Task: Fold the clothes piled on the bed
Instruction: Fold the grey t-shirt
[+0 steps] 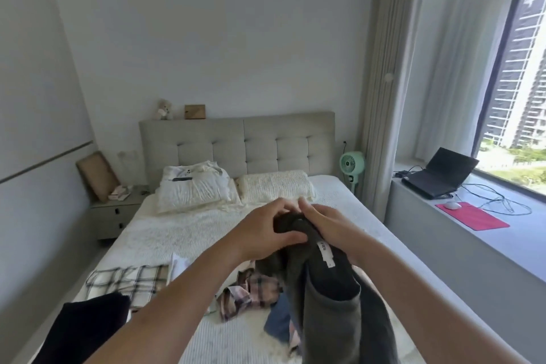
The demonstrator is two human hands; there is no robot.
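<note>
- Dark grey garment (325, 289) held up above the near middle of the bed (153, 233); its top edge is bunched between both hands and the rest hangs down toward the camera. A white label (325, 254) shows on it just below the hands.
- Left hand (263, 233): grip clenched on the garment's top, thumb across the near side, fingers curled over the far side.
- Right hand (328, 224): grip also grasping the top edge, touching the left hand at the fingertips.
- Below the hanging garment, loose on the bed: a crumpled plaid shirt (251, 292) and a blue piece (279, 319), partly hidden.
- Near left on the bed: a folded checked cloth (127, 281), flat; a black folded item (88, 325) nearer still.
- Far end of bed: two pillows (192, 189), left one carrying a white cloth, against a tufted headboard (236, 142).
- Far left: nightstand (112, 216). Right of bed: green fan (351, 165).
- Right, on the window ledge (487, 245): open laptop (437, 177), mouse (452, 205) on a red pad (472, 217), cables.
</note>
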